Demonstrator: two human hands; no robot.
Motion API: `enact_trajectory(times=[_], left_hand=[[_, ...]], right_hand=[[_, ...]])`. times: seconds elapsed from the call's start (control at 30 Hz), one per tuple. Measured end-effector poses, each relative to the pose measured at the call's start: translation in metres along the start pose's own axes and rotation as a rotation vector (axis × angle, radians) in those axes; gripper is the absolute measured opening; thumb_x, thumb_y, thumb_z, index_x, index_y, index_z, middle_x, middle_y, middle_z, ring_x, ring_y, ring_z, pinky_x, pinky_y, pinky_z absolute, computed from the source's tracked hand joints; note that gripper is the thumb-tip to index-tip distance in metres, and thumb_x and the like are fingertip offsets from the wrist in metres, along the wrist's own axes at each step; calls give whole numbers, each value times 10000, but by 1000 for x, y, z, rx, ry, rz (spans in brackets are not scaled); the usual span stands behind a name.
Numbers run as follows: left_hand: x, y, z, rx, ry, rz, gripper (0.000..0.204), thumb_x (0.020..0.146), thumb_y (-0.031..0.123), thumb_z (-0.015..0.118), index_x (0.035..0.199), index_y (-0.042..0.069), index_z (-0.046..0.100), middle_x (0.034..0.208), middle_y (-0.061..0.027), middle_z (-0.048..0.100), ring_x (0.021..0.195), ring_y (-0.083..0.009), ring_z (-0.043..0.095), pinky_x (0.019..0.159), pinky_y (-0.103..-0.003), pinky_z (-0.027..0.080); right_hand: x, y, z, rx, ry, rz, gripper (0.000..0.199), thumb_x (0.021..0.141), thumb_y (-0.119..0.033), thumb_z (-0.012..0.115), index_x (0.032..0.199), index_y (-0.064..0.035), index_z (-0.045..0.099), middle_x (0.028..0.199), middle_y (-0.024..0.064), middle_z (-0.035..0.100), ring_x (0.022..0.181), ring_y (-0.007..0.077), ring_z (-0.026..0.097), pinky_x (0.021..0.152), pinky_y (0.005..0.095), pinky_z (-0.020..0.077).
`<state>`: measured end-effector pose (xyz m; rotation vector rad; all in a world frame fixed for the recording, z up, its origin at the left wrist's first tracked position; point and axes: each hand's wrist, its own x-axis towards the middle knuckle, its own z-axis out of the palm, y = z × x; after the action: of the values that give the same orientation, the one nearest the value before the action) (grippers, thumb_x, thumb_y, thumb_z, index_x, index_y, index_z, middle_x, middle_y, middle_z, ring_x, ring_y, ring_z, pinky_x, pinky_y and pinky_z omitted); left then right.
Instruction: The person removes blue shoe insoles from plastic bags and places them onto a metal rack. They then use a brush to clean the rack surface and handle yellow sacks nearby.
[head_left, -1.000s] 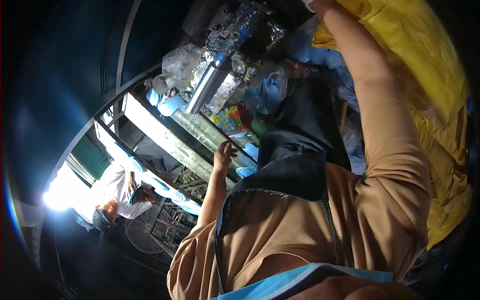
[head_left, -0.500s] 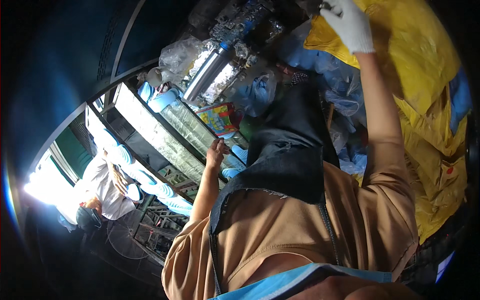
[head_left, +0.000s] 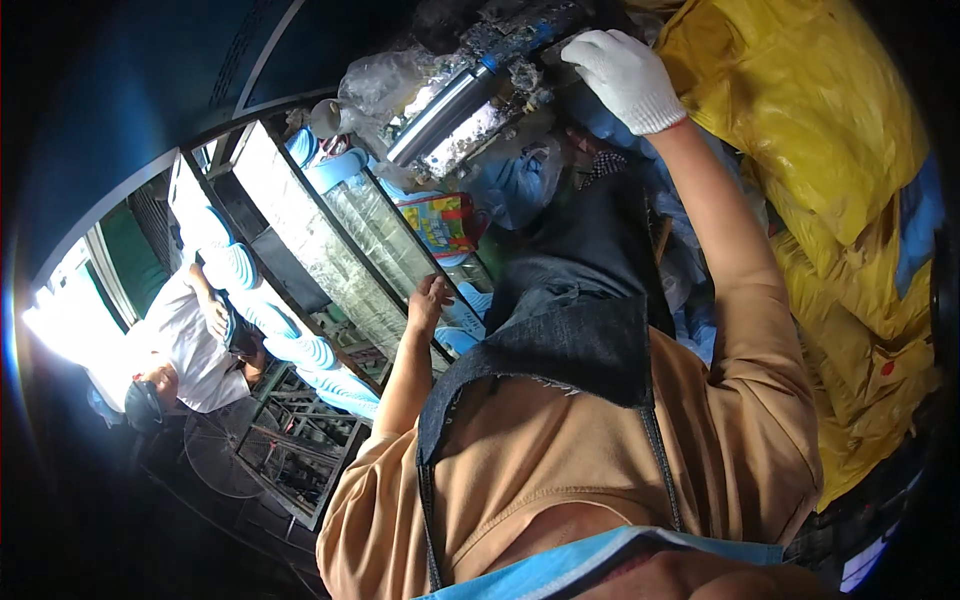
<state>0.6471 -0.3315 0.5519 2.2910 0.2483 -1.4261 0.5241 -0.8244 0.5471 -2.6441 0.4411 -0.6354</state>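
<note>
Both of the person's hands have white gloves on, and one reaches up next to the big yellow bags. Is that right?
Not quite. In the head view only the right hand wears a white glove, reaching up beside the yellow bags. The left hand is bare, resting by the long glass-fronted case.

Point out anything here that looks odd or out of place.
The hands do not match: the right hand wears a white glove, up among grimy metal parts beside the yellow sacks, while the left hand is bare, at the edge of the glass-fronted case.
</note>
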Motion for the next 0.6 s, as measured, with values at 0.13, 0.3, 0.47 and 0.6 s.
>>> enact_trajectory(times=[0.13,0.3,0.47,0.6], left_hand=[[-1,-9,2,8,-3,21,420,992,303,525,1258,-20,560,876,-103,680,741,-177,648,678,-310,511],[2,-17,4,-27,-45,35,437,986,355,534,1288,40,554,898,-90,690,745,-162,648,618,-276,448],[4,-12,3,9,-48,53,436,990,353,526,1282,30,556,887,-87,691,734,-162,645,621,-274,446],[3,-2,5,39,-33,69,422,997,307,505,1250,-26,557,842,-100,687,723,-179,652,697,-302,499]], right_hand=[[8,0,8,25,29,-83,168,785,-98,631,938,-165,651,890,11,613,819,243,622,711,384,535],[6,3,13,18,47,-112,177,786,-100,634,949,-167,655,878,14,613,813,242,633,701,386,541],[4,3,11,22,14,-64,182,792,-104,642,960,-171,662,907,10,635,810,245,647,706,376,550],[3,4,16,32,50,-69,176,800,-114,628,963,-167,665,925,9,648,819,241,646,712,376,551]])
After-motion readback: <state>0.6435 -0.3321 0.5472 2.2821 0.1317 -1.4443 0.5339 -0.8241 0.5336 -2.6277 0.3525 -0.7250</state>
